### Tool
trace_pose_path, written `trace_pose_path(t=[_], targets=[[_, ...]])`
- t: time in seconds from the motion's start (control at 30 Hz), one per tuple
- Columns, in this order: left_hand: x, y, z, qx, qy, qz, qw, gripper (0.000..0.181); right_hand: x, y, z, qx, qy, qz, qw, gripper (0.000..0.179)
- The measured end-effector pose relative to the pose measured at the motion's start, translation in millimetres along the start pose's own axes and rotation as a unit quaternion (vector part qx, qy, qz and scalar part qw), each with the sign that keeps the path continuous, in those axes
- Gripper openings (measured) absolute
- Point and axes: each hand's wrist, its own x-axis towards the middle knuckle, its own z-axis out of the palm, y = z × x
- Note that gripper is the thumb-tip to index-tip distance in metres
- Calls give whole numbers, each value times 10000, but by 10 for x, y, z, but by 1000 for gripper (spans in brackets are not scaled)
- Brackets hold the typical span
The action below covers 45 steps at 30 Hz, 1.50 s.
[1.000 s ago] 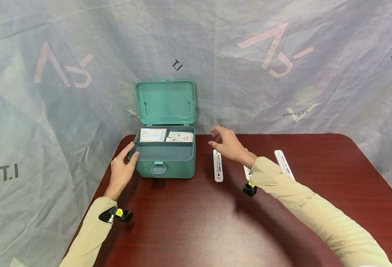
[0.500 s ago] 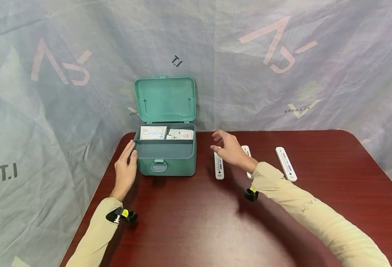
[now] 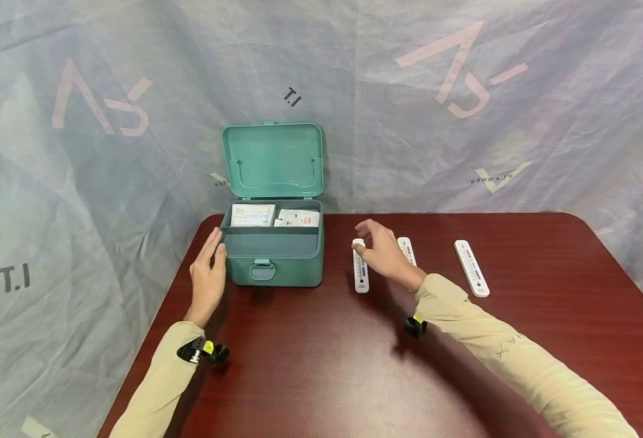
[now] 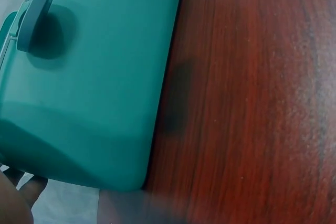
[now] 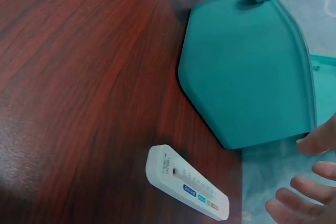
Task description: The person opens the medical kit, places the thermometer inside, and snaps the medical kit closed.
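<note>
The right hand is hovering, loosely parted, empty; beneath it a thermometer is lying. Edge-pinching is probably serving best.

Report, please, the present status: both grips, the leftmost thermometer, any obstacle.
Left grip at left side of green box. Right grip holding nothing, near leftmost thermometer. Thermometer flat on table. No obstacle visible between it and box; lid raised.

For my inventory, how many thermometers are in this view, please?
3: left thermometer beside the teal lidded box, middle thermometer partly hidden by the right hand, right thermometer farther right. More could be hidden.
</note>
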Motion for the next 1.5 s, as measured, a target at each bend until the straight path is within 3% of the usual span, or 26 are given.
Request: trace_pose_path(t=[0.57, 1.03, 1.5], targets=[[-1, -3, 19, -197, -3, -94, 9998, 42, -187, 68, 117, -192, 310, 402, 9985, 34], [8, 4, 16, -241, 28, -100, 9997, 42, -298, 144, 210, -104, 295, 773, 9965, 34], [7, 1, 15, -284, 86, -101, 9995, 41, -385, 205, 321, -402, 386, 938, 9940, 38]])
